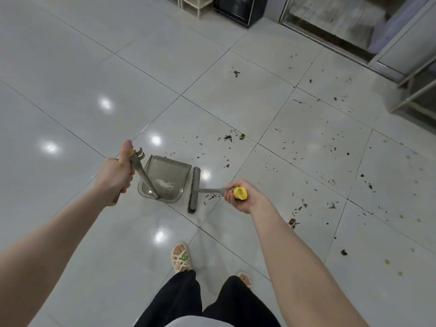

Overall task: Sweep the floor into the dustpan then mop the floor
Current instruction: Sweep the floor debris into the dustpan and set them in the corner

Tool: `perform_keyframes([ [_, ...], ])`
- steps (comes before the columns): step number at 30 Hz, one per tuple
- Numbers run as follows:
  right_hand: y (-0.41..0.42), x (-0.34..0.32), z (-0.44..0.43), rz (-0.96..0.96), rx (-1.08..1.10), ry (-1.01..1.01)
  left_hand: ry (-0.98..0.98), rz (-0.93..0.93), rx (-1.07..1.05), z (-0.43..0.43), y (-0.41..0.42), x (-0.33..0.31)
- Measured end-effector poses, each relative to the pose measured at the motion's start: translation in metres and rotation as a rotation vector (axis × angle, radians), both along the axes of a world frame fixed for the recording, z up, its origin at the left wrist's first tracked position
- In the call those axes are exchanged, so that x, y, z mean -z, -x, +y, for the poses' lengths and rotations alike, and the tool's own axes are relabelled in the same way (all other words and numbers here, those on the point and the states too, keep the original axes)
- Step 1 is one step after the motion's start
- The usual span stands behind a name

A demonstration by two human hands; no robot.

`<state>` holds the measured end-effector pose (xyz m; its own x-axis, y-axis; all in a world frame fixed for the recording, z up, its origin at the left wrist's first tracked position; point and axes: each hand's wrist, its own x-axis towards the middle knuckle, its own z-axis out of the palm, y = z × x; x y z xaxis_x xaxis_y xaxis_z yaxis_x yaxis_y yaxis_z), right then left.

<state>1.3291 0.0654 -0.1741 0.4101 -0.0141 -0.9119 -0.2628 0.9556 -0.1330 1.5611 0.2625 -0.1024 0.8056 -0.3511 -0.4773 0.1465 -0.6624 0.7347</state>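
My left hand [115, 172] grips the upright handle of a grey translucent dustpan [165, 179], which sits on the white tiled floor [70, 79] with its open side to the right. My right hand [243, 197] holds the yellow-capped end of the broom handle. The grey broom head [194, 188] lies on the floor right against the dustpan's open edge. A little pale dust lies inside the pan. Dark scraps and green leaf bits [236, 137] are strewn over the tiles to the right.
My feet in beige sandals [180, 257] stand just behind the dustpan. A black cabinet [236, 8] and a white rack stand at the back. A glass sliding door [342, 17] and a metal frame [410, 90] border the far right.
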Motion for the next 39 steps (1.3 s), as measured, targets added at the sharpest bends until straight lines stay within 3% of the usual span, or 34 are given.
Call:
perform_keyframes([
  [7, -0.039, 0.01, 0.009, 0.046, -0.046, 0.051, -0.043, 0.042, 0.023, -0.005, -0.048, 0.012],
  [13, -0.034, 0.016, -0.016, 0.369, -0.675, 0.326, -0.037, 0.034, 0.034, -0.023, -0.055, 0.017],
  [18, -0.033, 0.024, -0.032, 0.356, -0.979, 0.442, -0.032, 0.027, 0.046, -0.035, -0.047, 0.022],
  [24, -0.001, 0.031, -0.053, 0.383, -0.906, 0.475, -0.027, 0.037, 0.018, -0.056, -0.033, 0.023],
  [39, 0.128, 0.023, -0.121, 0.549, -0.685, 0.396, -0.054, -0.02, 0.217, -0.122, 0.031, 0.026],
])
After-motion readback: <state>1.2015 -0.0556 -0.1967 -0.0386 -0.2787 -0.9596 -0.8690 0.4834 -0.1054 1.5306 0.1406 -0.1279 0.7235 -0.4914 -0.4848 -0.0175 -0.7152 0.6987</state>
